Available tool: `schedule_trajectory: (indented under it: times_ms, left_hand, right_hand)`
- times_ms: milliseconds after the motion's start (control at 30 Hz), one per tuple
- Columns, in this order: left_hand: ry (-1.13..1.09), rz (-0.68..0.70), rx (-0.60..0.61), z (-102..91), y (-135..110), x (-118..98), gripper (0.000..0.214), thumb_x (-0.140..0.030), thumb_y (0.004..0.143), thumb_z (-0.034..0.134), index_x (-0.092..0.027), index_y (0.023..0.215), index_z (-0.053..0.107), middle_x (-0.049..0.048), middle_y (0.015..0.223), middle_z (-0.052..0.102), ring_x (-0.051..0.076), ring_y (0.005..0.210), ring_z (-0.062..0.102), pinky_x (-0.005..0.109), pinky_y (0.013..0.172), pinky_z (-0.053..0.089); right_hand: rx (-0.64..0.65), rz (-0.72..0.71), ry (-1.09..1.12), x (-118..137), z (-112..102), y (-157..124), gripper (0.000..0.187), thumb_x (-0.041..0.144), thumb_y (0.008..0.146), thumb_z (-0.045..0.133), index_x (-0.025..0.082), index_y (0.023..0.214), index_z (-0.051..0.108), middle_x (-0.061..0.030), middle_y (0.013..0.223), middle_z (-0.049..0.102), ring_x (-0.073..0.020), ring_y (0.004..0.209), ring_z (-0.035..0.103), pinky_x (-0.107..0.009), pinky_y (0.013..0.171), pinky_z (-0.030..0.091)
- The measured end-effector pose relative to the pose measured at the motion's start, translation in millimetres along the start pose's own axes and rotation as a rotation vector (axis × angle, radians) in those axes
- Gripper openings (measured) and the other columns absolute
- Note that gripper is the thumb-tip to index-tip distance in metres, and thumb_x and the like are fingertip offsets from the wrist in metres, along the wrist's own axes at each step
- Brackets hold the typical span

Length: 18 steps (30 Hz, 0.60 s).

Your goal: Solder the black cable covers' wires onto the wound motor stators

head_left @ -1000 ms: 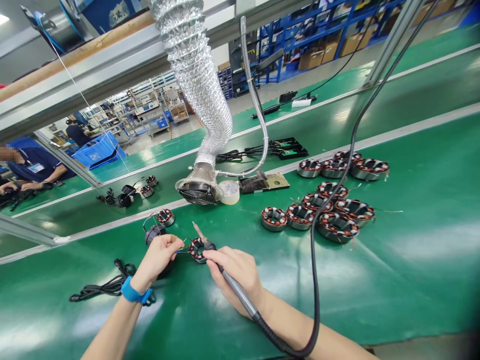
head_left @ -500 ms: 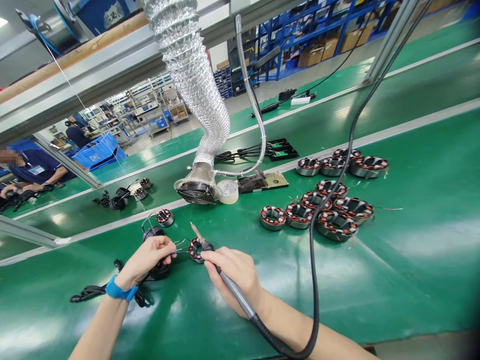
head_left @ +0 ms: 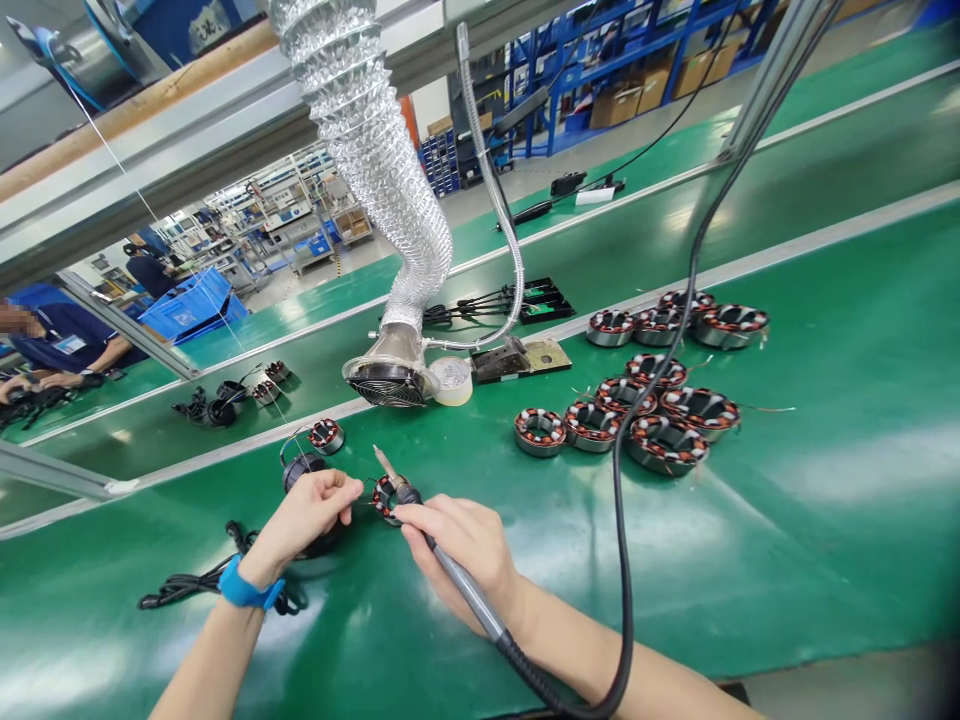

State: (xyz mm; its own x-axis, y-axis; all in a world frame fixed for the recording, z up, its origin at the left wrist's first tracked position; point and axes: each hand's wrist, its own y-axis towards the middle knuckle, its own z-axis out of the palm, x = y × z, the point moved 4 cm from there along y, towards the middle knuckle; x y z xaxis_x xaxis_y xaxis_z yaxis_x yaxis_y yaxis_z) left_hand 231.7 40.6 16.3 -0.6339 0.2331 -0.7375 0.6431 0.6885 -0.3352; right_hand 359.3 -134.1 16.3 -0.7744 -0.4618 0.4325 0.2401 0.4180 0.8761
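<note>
The right hand holds a long grey soldering iron with a thin metal tip, like a big pen. The left hand has its fingers pinched close on thin wires. These come from a small metal ring with red-brown coils and white bits, which is between the two hands on the shiny green table. The iron crosses over part of this ring and hides it; I cannot tell if they touch.

A round black plastic part is partly hidden behind the left hand. A bundle of black cable lies to its left. Another small coil ring sits behind the black part. Further back, a crinkly silver hose hangs down, with a round dark grille at its end and a pale round roll beside it. To the right is a group of bigger coil rings. A thick black cord hangs in front and covers bits of them.

Half a second ago, the left fingers were further from the small ring, and blue wire showed there. Now the gap is smaller. The right hand holds the iron the same way.
</note>
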Motion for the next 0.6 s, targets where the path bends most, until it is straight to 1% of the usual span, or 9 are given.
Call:
schedule_trajectory:
  times_ms: [67, 100, 233, 333, 400, 467, 533, 600]
  left_hand:
    - [-0.003, -0.001, 0.110, -2.5, -2, 0, 0.048, -0.060, 0.076, 0.064, -0.013, 0.087, 0.060, 0.0006, 0.065, 0.061, 0.007, 0.048, 0.036, 0.021, 0.045, 0.022]
    - [-0.007, -0.006, 0.144, -3.7, -2, 0, 0.046, -0.058, 0.075, 0.066, -0.013, 0.087, 0.059, -0.0001, 0.066, 0.060, 0.007, 0.049, 0.036, 0.021, 0.046, 0.022]
    - [-0.033, -0.045, 0.230, -4.8, 1, 0, 0.043, -0.054, 0.072, 0.071, -0.015, 0.080, 0.056, -0.0068, 0.058, 0.045, 0.007, 0.050, 0.028, 0.023, 0.047, 0.017]
    - [-0.026, -0.047, 0.283, -2.4, 3, -3, 0.042, -0.054, 0.073, 0.070, -0.015, 0.080, 0.056, -0.0087, 0.057, 0.037, 0.008, 0.051, 0.023, 0.025, 0.047, 0.013]
    - [0.000, -0.034, 0.302, -0.9, 4, -5, 0.043, -0.055, 0.074, 0.068, -0.014, 0.079, 0.056, -0.0086, 0.057, 0.035, 0.008, 0.052, 0.022, 0.025, 0.047, 0.012]
    - [0.016, -0.027, 0.308, 0.4, 4, -7, 0.043, -0.056, 0.075, 0.067, -0.015, 0.075, 0.055, -0.0087, 0.057, 0.034, 0.008, 0.052, 0.021, 0.025, 0.048, 0.012]
    - [0.018, -0.027, 0.297, 1.5, 4, -6, 0.043, -0.057, 0.075, 0.067, -0.016, 0.073, 0.053, -0.0092, 0.056, 0.033, 0.008, 0.051, 0.020, 0.025, 0.047, 0.013]
    - [0.013, -0.027, 0.279, 2.9, 4, -4, 0.044, -0.058, 0.076, 0.065, -0.016, 0.073, 0.053, -0.0093, 0.056, 0.032, 0.008, 0.051, 0.020, 0.026, 0.046, 0.012]
  right_hand:
    - [0.002, -0.003, -0.002, 0, 0, 0, 0.017, 0.008, 0.090, 0.055, 0.014, 0.105, 0.062, -0.0029, 0.072, 0.064, -0.0131, 0.059, 0.057, -0.026, 0.057, 0.045]
    - [0.003, -0.003, -0.006, 0, 0, 0, 0.017, 0.009, 0.091, 0.055, 0.014, 0.105, 0.062, -0.0029, 0.072, 0.064, -0.0132, 0.059, 0.057, -0.026, 0.057, 0.045]
    - [0.014, 0.004, -0.027, -1, 2, -1, 0.017, 0.009, 0.091, 0.054, 0.015, 0.106, 0.061, -0.0036, 0.075, 0.065, -0.0134, 0.061, 0.058, -0.026, 0.058, 0.046]
    - [0.046, 0.037, -0.062, -6, 6, -3, 0.017, 0.012, 0.093, 0.052, 0.017, 0.106, 0.061, -0.0039, 0.077, 0.065, -0.0132, 0.061, 0.059, -0.026, 0.059, 0.047]
    - [0.097, 0.078, -0.083, -10, 11, -5, 0.018, 0.014, 0.094, 0.051, 0.018, 0.108, 0.061, -0.0045, 0.081, 0.065, -0.0137, 0.063, 0.060, -0.026, 0.061, 0.048]
    - [0.173, 0.127, -0.074, -13, 17, -7, 0.023, 0.014, 0.095, 0.049, 0.018, 0.114, 0.060, -0.0061, 0.087, 0.065, -0.0155, 0.071, 0.062, -0.027, 0.067, 0.051]
    - [0.260, 0.174, -0.035, -16, 25, -10, 0.030, 0.011, 0.093, 0.048, 0.019, 0.121, 0.056, -0.0084, 0.095, 0.063, -0.0177, 0.080, 0.063, -0.028, 0.072, 0.053]
    - [0.332, 0.212, 0.024, -18, 35, -13, 0.039, 0.007, 0.091, 0.048, 0.020, 0.128, 0.052, -0.0096, 0.102, 0.059, -0.0185, 0.084, 0.063, -0.029, 0.073, 0.053]
